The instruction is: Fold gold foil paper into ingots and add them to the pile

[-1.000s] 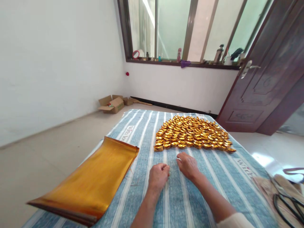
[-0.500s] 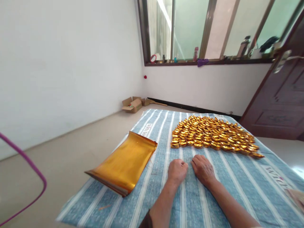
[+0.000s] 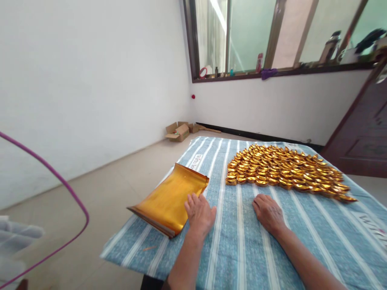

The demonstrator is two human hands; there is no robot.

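At the far left of the frame a thin purple hoop (image 3: 54, 177) curves past a pale blurred bundle (image 3: 15, 245) in the lower left corner. On the table, covered by a blue cloth (image 3: 242, 241) with white stripes, one stack of shiny gold foil sheets (image 3: 169, 197) lies left of centre, its far edge curled up. The left hand (image 3: 199, 213) lies flat with fingers spread, its fingertips on the stack's right edge, gripping nothing. The right hand (image 3: 269, 213), just right of centre, rests palm down on the cloth, fingers loosely bent, grip empty. Above it, many small folded gold paper ingots (image 3: 284, 171), too many to count, lie in tight rows. Two open cardboard boxes (image 3: 181, 131) sit on the floor by the far wall.
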